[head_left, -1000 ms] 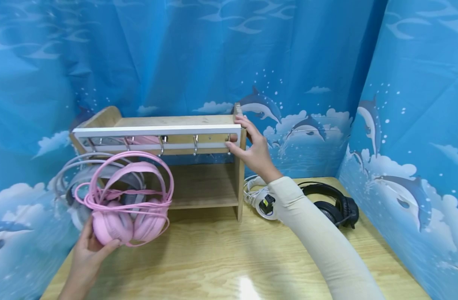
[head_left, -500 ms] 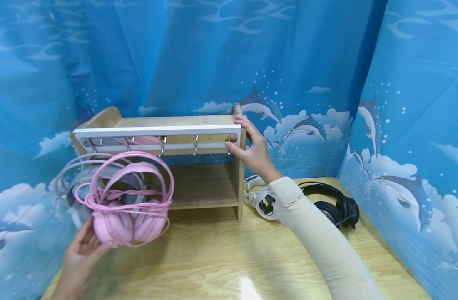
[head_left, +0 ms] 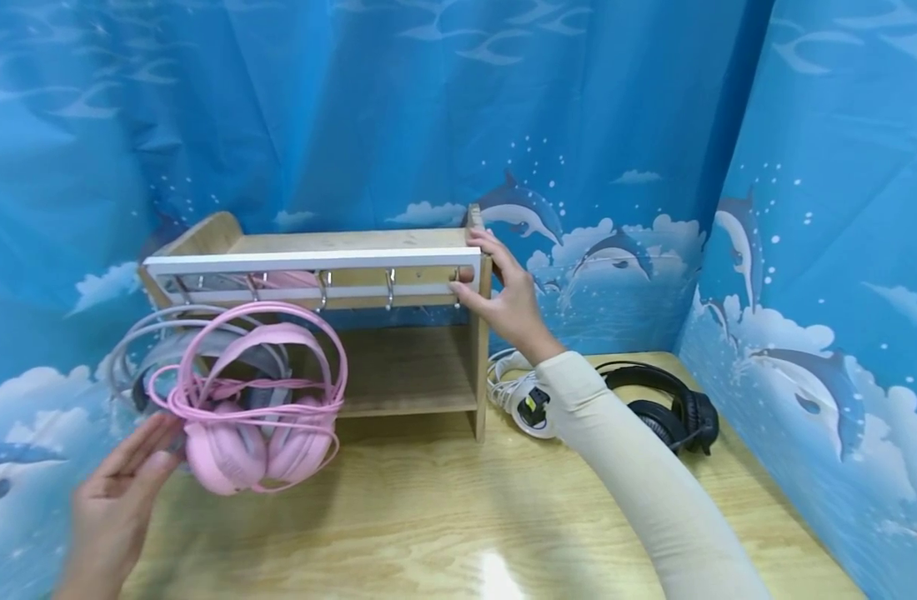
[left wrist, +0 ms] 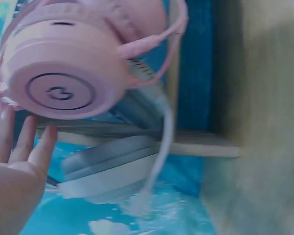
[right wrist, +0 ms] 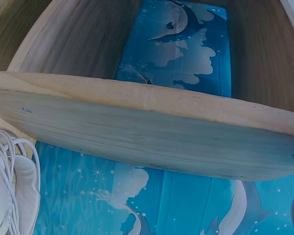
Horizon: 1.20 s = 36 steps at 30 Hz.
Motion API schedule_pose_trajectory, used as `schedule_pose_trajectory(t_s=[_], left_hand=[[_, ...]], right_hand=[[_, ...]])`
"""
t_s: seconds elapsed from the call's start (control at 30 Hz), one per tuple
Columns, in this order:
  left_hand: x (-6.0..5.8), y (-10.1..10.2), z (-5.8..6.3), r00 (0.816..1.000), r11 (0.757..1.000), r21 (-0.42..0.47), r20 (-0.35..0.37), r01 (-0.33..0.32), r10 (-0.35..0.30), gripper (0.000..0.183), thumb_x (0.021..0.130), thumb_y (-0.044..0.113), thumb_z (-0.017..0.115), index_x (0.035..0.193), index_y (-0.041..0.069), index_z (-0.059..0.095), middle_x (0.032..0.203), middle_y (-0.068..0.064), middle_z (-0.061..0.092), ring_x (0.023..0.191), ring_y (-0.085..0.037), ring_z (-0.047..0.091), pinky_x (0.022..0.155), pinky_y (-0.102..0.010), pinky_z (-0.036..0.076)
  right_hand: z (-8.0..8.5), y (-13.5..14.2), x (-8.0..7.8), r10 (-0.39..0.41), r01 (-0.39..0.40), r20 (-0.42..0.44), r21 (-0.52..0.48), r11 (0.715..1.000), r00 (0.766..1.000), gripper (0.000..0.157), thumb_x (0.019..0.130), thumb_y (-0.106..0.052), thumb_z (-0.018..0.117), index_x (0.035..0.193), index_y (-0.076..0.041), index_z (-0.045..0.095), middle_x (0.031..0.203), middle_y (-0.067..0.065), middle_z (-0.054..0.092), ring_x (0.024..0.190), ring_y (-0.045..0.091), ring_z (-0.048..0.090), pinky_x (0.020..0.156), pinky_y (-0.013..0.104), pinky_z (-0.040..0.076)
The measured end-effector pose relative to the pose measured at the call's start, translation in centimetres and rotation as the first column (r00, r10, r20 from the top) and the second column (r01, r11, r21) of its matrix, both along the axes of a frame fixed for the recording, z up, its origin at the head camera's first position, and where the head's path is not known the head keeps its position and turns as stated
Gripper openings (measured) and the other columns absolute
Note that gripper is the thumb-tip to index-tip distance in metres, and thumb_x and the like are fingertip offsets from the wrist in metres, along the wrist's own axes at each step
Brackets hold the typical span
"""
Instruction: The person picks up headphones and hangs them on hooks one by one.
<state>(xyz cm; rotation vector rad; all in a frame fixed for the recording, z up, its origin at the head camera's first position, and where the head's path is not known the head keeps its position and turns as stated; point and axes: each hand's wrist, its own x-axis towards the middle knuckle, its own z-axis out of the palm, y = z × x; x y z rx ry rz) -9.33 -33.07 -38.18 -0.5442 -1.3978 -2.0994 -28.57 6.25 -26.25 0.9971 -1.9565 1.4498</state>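
Note:
Pink headphones (head_left: 226, 454) with a bundled pink cable hang from the white hook rail (head_left: 308, 262) on the front of a small wooden shelf (head_left: 413, 367). Grey headphones (left wrist: 110, 171) hang behind them at the left end. My left hand (head_left: 124, 492) is just left of the pink ear cup, its fingers extended and holding nothing. In the left wrist view the fingertips (left wrist: 50, 133) lie close under that cup; I cannot tell if they touch. My right hand (head_left: 507, 296) grips the shelf's upper right corner, thumb on the front of the rail.
White headphones (head_left: 529, 408) with a coiled cable lie on the wood-grain table (head_left: 428, 517), right of the shelf. Black headphones (head_left: 676, 417) lie farther right. Bare metal hooks (head_left: 390, 287) hang along the rail's right part. A blue dolphin-print curtain (head_left: 398, 108) surrounds the table.
My left hand has let go of the pink headphones and drawn away to the left, its fingers straightening. The headphones stay hanging in place. My right hand keeps its hold on the shelf corner.

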Motion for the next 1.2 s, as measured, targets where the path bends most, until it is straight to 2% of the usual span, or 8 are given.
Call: schedule_pose_trajectory(t_s=[0.17, 0.33, 0.43, 0.57, 0.67, 0.97, 1.03, 1.2], left_hand=[[0.6, -0.4, 2.3, 0.970, 0.960, -0.233, 0.148, -0.158, 0.195, 0.046, 0.093, -0.018, 0.043, 0.138, -0.015, 0.036, 0.122, -0.004, 0.065, 0.106, -0.012, 0.065, 0.086, -0.022, 0.049], [0.7, -1.0, 4.3, 0.839, 0.799, -0.499, 0.225, -0.337, 0.495, 0.044, 0.091, -0.006, 0.058, 0.135, -0.003, 0.051, 0.104, 0.014, 0.070, 0.091, 0.002, 0.066, 0.076, -0.010, 0.048], [0.7, -1.3, 5.5, 0.741, 0.663, -0.617, 0.186, -0.424, 0.646, 0.042, 0.091, 0.000, 0.061, 0.133, 0.000, 0.055, 0.103, 0.021, 0.068, 0.095, 0.009, 0.062, 0.077, -0.005, 0.045], [0.3, -1.7, 6.9, 0.660, 0.563, -0.684, 0.158, -0.464, 0.735, 0.041, 0.094, 0.008, 0.060, 0.134, 0.006, 0.055, 0.116, 0.021, 0.063, 0.107, 0.011, 0.055, 0.081, -0.002, 0.040], [-0.3, -1.8, 7.9, 0.628, 0.544, -0.691, 0.165, -0.476, 0.760, 0.041, 0.096, 0.012, 0.058, 0.137, 0.014, 0.054, 0.129, 0.015, 0.059, 0.114, 0.008, 0.051, 0.087, -0.003, 0.038], [-2.3, -1.2, 12.2, 0.595, 0.567, -0.658, 0.218, -0.496, 0.773, 0.042, 0.101, 0.020, 0.048, 0.142, 0.026, 0.046, 0.145, 0.013, 0.044, 0.134, -0.001, 0.037, 0.108, -0.013, 0.023], [-2.8, -1.4, 12.9, 0.615, 0.556, -0.673, 0.188, -0.487, 0.766, 0.044, 0.100, 0.020, 0.049, 0.143, 0.027, 0.044, 0.147, 0.014, 0.041, 0.137, -0.002, 0.033, 0.108, -0.013, 0.022], [-4.7, -1.9, 14.3, 0.702, 0.534, -0.701, 0.067, -0.472, 0.709, 0.047, 0.098, 0.016, 0.055, 0.143, 0.027, 0.044, 0.149, 0.011, 0.039, 0.137, -0.006, 0.034, 0.101, -0.008, 0.029]], right_hand=[[0.0, 0.0, 0.0, 0.005, -0.005, 0.001, 0.002, 1.000, 1.000, 0.054, 0.084, 0.001, 0.070, 0.132, 0.008, 0.047, 0.147, 0.023, 0.037, 0.143, 0.034, 0.023, 0.111, 0.046, 0.029], [0.1, -0.1, 0.1, -0.001, 0.001, 0.001, 0.009, 1.000, 1.000, 0.054, 0.084, -0.001, 0.071, 0.132, 0.007, 0.047, 0.147, 0.022, 0.037, 0.144, 0.026, 0.023, 0.111, 0.042, 0.029], [0.1, -0.1, 0.1, -0.004, 0.004, -0.002, 0.010, 1.000, 1.000, 0.054, 0.084, -0.001, 0.071, 0.132, 0.007, 0.047, 0.147, 0.022, 0.037, 0.144, 0.026, 0.023, 0.111, 0.043, 0.030], [0.1, 0.0, 0.1, -0.009, 0.009, -0.004, 0.011, 1.000, 1.000, 0.054, 0.084, 0.000, 0.071, 0.132, 0.006, 0.047, 0.147, 0.022, 0.037, 0.143, 0.027, 0.024, 0.111, 0.044, 0.030], [0.1, 0.0, 0.1, -0.010, 0.010, 0.000, 0.013, 1.000, 1.000, 0.054, 0.084, -0.001, 0.071, 0.132, 0.007, 0.047, 0.147, 0.021, 0.037, 0.144, 0.025, 0.023, 0.111, 0.043, 0.029], [0.1, -0.1, 0.1, -0.015, 0.015, 0.007, 0.014, 1.000, 1.000, 0.054, 0.084, -0.002, 0.071, 0.132, 0.006, 0.048, 0.148, 0.016, 0.038, 0.144, 0.022, 0.023, 0.112, 0.038, 0.028], [0.0, -0.1, 0.1, -0.014, 0.014, 0.006, 0.013, 1.000, 1.000, 0.054, 0.084, -0.002, 0.071, 0.132, 0.006, 0.048, 0.148, 0.017, 0.038, 0.144, 0.022, 0.023, 0.112, 0.038, 0.029], [0.0, 0.0, 0.2, -0.016, 0.016, 0.003, 0.009, 1.000, 1.000, 0.054, 0.085, -0.002, 0.071, 0.132, 0.006, 0.047, 0.147, 0.019, 0.038, 0.144, 0.022, 0.023, 0.112, 0.036, 0.029]])
